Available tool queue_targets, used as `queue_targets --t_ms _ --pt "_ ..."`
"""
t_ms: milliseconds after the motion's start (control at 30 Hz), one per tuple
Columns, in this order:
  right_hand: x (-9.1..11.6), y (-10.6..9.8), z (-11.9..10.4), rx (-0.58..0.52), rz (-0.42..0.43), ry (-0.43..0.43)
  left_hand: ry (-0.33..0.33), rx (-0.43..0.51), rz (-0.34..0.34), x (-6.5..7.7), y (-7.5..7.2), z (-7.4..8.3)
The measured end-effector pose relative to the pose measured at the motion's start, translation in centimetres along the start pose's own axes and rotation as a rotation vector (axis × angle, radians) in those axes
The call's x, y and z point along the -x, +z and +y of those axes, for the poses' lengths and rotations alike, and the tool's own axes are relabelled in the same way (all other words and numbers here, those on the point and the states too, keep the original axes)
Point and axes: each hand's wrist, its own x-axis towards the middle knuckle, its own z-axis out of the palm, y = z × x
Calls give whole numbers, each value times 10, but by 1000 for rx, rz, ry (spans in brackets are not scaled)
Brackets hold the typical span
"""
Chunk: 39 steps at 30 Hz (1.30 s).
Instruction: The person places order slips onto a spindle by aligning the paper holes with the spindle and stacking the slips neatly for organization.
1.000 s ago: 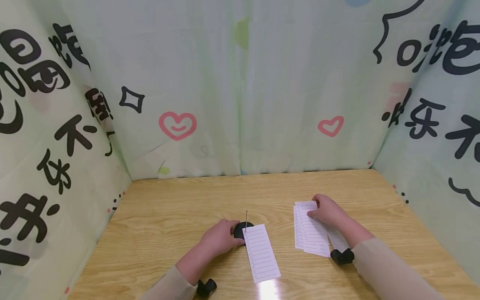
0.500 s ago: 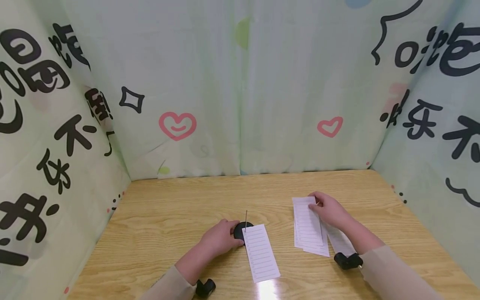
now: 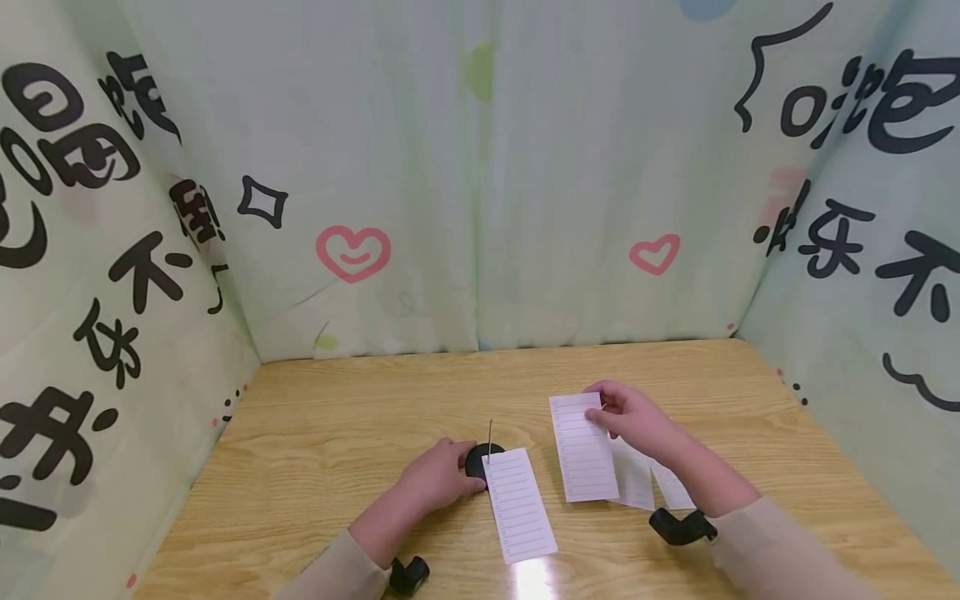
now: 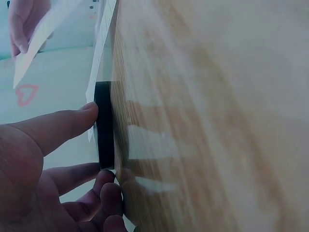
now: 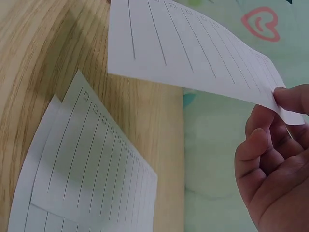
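My left hand [image 3: 441, 473] grips the edge of a round black base [image 4: 105, 125] on the table, thumb on one side and fingers on the other. From the base rises a thin upright spike [image 3: 490, 435]. One lined paper slip [image 3: 520, 508] is on the spike near its top corner and slants toward me. My right hand [image 3: 636, 423] pinches another lined slip [image 5: 193, 53] between thumb and fingers, lifted above the table. Under and beside that hand lie more lined slips [image 5: 96, 159], overlapping on the wood and partly hidden by the held slip and the arm.
The wooden table [image 3: 352, 408] is bounded by a printed curtain [image 3: 420, 167] at the back and both sides. Black wrist camera mounts [image 3: 682, 527] sit on both forearms, the right one close to the loose slips.
My right hand has lifted the top slip off the loose ones and carried it left toward the spike. The left hand keeps its hold on the base.
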Motion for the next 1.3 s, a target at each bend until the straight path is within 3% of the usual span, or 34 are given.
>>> queue_targets --t_ms 267,767,1067,1300 --pt "0 16 -12 -39 -45 1 -5 69 50 -1 -4 -2" --pt "-9 52 -42 -160 -144 -46 80 378 155 13 -34 22" --pt "-13 58 -40 -152 -148 -41 73 502 230 10 -34 38" --pt "-13 59 -43 -148 -147 -49 61 514 245 7 -32 40"
